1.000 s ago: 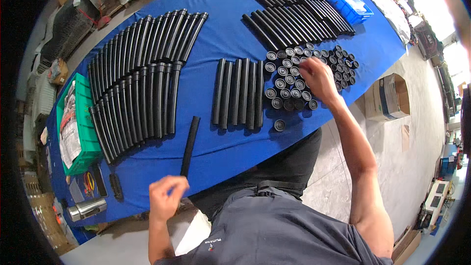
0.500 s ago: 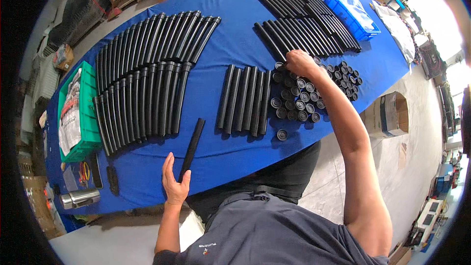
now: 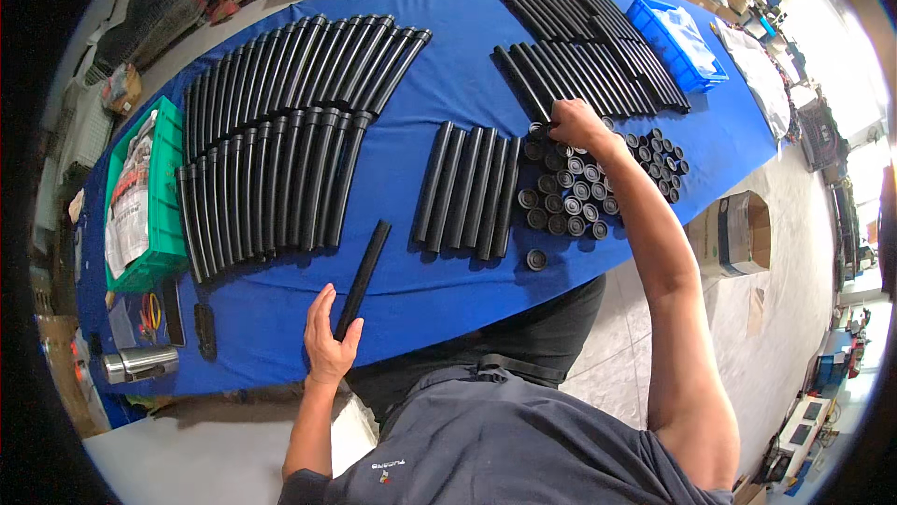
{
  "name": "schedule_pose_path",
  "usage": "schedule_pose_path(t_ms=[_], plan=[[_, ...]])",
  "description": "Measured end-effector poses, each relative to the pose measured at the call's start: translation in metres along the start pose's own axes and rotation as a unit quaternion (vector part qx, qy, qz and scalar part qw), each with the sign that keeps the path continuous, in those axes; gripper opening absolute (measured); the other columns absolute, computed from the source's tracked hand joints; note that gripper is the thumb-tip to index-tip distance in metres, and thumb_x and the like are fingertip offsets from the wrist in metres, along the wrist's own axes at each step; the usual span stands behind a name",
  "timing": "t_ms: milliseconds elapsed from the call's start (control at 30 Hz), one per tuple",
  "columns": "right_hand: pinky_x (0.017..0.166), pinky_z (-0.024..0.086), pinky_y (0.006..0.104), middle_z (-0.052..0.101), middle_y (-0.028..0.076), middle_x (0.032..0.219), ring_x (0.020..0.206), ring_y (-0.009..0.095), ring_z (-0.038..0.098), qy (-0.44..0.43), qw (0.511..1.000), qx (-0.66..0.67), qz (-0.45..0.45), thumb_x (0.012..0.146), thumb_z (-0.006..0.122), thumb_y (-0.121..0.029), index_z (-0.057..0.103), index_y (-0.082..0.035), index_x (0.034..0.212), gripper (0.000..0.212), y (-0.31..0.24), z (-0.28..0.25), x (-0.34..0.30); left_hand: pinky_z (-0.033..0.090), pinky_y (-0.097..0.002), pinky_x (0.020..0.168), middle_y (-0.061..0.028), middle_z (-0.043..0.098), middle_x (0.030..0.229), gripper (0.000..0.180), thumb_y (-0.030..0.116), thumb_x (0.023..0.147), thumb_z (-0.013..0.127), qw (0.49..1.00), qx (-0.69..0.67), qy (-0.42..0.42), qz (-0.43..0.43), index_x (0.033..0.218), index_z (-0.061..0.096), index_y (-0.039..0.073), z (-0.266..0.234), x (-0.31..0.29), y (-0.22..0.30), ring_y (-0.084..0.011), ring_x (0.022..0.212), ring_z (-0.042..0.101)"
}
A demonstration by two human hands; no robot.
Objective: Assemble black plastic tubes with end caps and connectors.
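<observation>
My left hand (image 3: 327,344) is at the near table edge with its fingers stretched and thumb apart. The lower end of one loose black tube (image 3: 363,279) lies beside its thumb; whether they touch is hard to see. My right hand (image 3: 579,128) is over the far side of a spread of round black caps (image 3: 581,191), fingers bent together and pointing down. Its fingertips are hidden, so what they pinch, if anything, does not show. A single cap (image 3: 535,260) sits apart, nearer to me. Between the hands lies a row of several thicker black tubes (image 3: 465,189).
Two rows of collared black tubes (image 3: 271,183) fill the left of the blue-covered table (image 3: 448,47). Thin black rods (image 3: 579,71) lie at the far right by a blue crate (image 3: 675,42). A green crate (image 3: 166,197), steel flask (image 3: 140,364) and scissors (image 3: 149,312) are at left.
The whole view has shifted slightly. Both hands stay in nearly the same places, the right one still low over the caps, the left one still beside the loose tube.
</observation>
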State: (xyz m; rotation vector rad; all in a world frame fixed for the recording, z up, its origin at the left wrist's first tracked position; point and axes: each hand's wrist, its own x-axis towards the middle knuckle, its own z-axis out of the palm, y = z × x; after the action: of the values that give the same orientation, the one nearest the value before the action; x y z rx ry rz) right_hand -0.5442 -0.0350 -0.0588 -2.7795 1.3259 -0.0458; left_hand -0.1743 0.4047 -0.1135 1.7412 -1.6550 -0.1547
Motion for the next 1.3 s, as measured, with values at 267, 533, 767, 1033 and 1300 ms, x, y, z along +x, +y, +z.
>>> schedule_pose_path(t_ms=[267,533,767,1033,1300], plan=[[0.082,0.053,0.0463,0.068,0.023,0.086,0.089,0.039,0.067,0.031,0.999,0.015,0.012,0.068,0.074,-0.013,0.066,0.001,0.079,0.019,-0.009,0.001,-0.005,0.046,-0.0455,0.103,-0.0236,0.058,0.131,0.055,0.018,0.084,0.074,1.000,-0.002,-0.010,-0.012,0.129,0.052,-0.004,-0.002,0.000,0.000,-0.0409,0.119,0.057],[0.078,0.053,0.0440,0.071,0.019,0.087,0.085,0.036,0.069,0.088,0.991,0.093,0.041,0.075,0.075,-0.023,0.070,-0.001,0.091,0.028,-0.027,-0.060,-0.033,0.047,-0.0459,0.100,-0.0233,0.061,0.126,0.049,0.014,0.084,0.074,1.000,-0.007,0.002,-0.020,0.126,0.056,-0.004,0.001,0.000,0.000,-0.0410,0.114,0.060],[0.063,0.052,0.0340,0.068,0.011,0.082,0.070,0.021,0.065,-0.003,0.918,0.397,0.002,0.087,0.073,-0.015,0.066,-0.001,0.100,0.020,-0.151,-0.098,-0.165,0.050,-0.0448,0.091,-0.0206,0.065,0.112,0.046,0.012,0.082,0.076,0.997,-0.002,-0.005,-0.083,0.122,0.058,-0.003,0.002,0.045,0.024,-0.0373,0.102,0.063],[0.069,0.052,0.0387,0.065,0.016,0.090,0.077,0.030,0.065,0.036,0.904,0.379,0.195,0.084,0.077,-0.022,0.059,0.001,0.110,0.038,-0.191,-0.002,-0.249,0.049,-0.0437,0.088,-0.0185,0.061,0.108,0.055,0.020,0.080,0.078,0.991,0.095,-0.084,-0.035,0.125,0.058,-0.003,0.027,0.072,0.026,-0.0358,0.102,0.059],[0.078,0.054,0.0464,0.064,0.024,0.101,0.091,0.040,0.066,0.118,0.949,0.210,0.204,0.082,0.076,-0.038,0.051,0.005,0.118,0.061,-0.185,0.046,-0.222,0.048,-0.0440,0.087,-0.0177,0.060,0.102,0.048,0.017,0.081,0.076,0.991,0.086,-0.092,-0.038,0.122,0.060,-0.002,0.030,0.075,0.019,-0.0363,0.097,0.059]])
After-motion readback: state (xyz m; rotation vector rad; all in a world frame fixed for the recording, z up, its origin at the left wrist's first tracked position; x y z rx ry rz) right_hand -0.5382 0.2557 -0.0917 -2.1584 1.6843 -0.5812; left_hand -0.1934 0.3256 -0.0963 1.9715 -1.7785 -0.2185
